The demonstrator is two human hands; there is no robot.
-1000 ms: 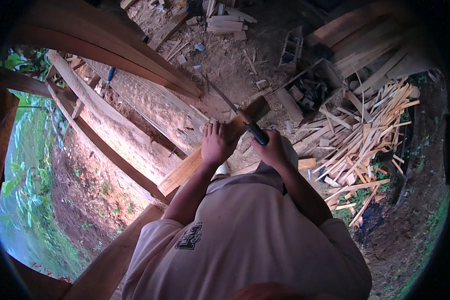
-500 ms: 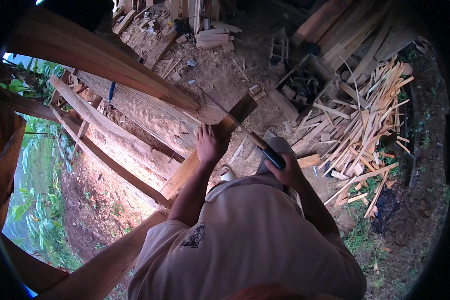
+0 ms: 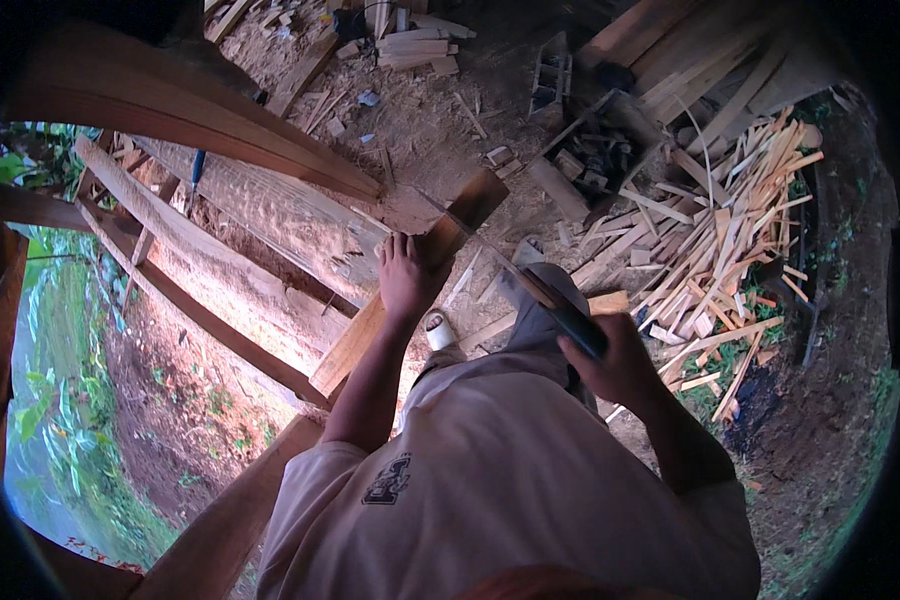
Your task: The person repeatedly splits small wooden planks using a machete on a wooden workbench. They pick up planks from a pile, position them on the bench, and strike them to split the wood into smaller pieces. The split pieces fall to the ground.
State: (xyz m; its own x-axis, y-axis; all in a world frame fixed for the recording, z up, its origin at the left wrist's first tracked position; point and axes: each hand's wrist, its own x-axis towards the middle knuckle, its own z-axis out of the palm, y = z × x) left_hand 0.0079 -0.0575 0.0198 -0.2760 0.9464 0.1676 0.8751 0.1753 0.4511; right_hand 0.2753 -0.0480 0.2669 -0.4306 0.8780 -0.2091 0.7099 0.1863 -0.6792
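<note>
Handsaw (image 3: pixel 530 285) across hand-steadied plank (image 3: pixel 410 280)

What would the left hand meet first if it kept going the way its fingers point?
The left hand already rests on the long brown wooden plank. Fingers point up the picture; past the plank's edge likely the sawdust-covered wide timber, though depth is unclear.
</note>
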